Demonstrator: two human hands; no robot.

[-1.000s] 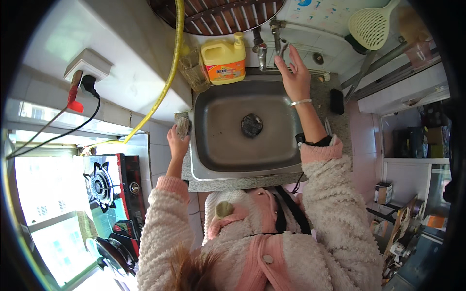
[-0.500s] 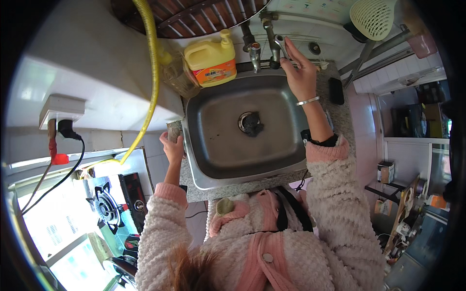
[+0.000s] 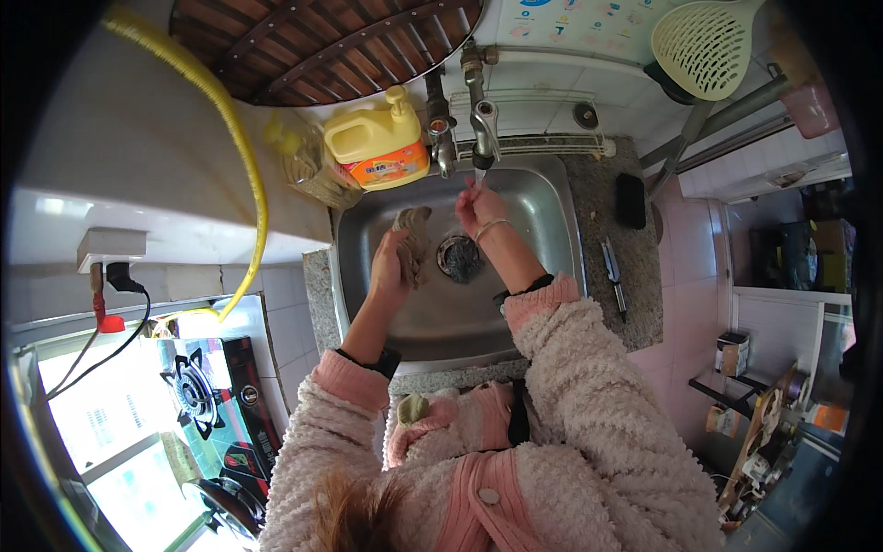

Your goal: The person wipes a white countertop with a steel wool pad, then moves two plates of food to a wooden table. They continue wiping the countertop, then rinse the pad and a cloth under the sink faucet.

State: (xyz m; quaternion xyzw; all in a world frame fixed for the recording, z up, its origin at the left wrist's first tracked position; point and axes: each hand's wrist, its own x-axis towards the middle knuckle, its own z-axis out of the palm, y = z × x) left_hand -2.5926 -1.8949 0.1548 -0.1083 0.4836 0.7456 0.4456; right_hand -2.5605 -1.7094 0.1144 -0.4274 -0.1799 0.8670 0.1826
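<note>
My left hand (image 3: 390,265) is inside the steel sink (image 3: 405,345), closed on a wrinkled grey-brown cloth (image 3: 414,241). Over the drain, a dark strainer (image 3: 465,267) sits beside the cloth. Directly under the spout of the right-hand tap (image 3: 483,147), my right hand (image 3: 482,213) has its fingers curled together; a thin stream of water seems to fall on them. Nothing shows in those fingers. The tap's metal lever (image 3: 485,118) stands above the spout.
A yellow pump jug (image 3: 372,147) and a clear container (image 3: 317,179) stand behind the sink's left corner. On the right counter lie a knife-like tool (image 3: 614,281) and a black pad (image 3: 631,201). A yellow hose (image 3: 248,175) hangs left; a gas stove (image 3: 198,391) stands lower left.
My right hand has left the tap lever and come down under the spout. My left hand has moved from the left counter edge into the sink with the cloth.
</note>
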